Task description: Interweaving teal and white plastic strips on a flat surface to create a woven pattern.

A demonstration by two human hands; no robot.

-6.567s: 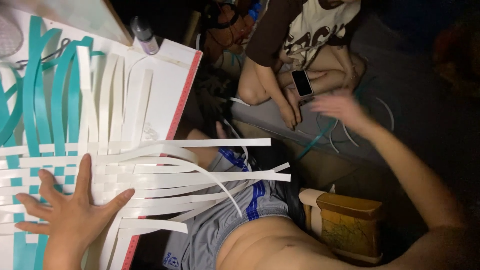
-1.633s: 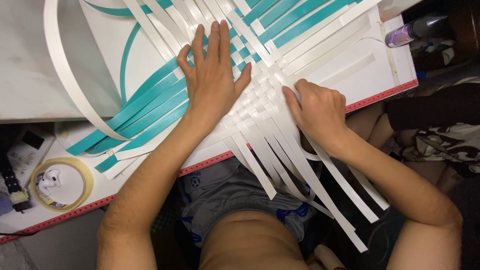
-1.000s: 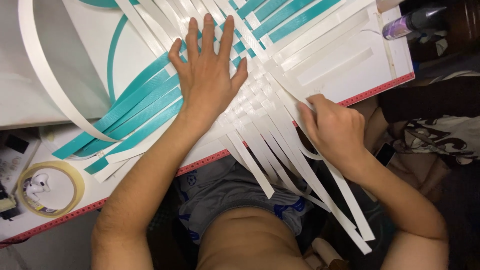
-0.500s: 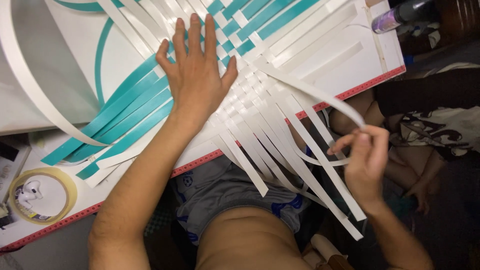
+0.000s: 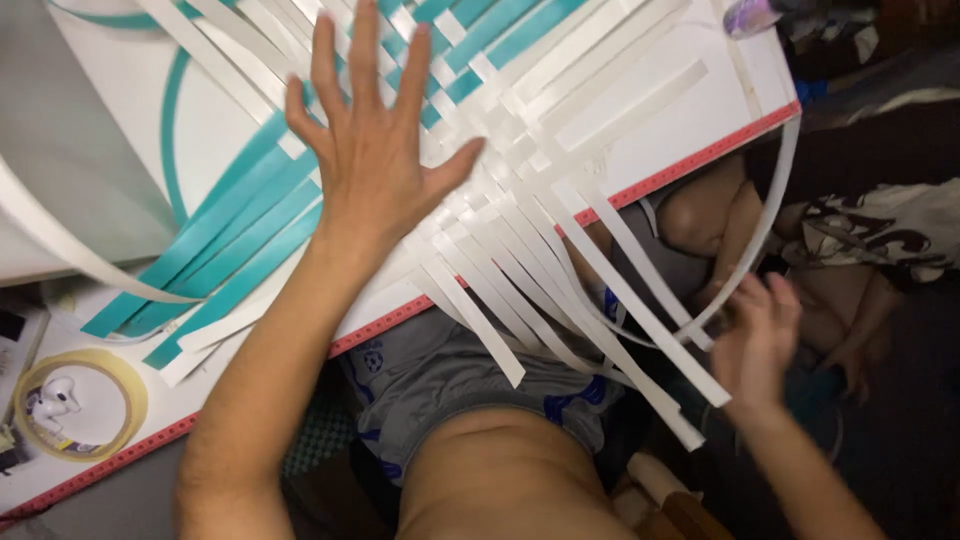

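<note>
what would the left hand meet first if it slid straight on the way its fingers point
The left hand lies flat, fingers pointing up the board. It would probably run along more of the woven teal and white strips just past its fingertips.

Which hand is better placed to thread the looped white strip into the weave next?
Right, probably. The right hand already pinches the looped white strip off the board's edge, while the left hand lies flat pinning the woven strips.

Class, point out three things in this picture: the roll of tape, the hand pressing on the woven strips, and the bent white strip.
roll of tape (image 5: 128,378): head view, on its yellowish ring.
left hand (image 5: 375,165): head view, back of the hand.
bent white strip (image 5: 768,222): head view, on its curved outer stretch.
</note>
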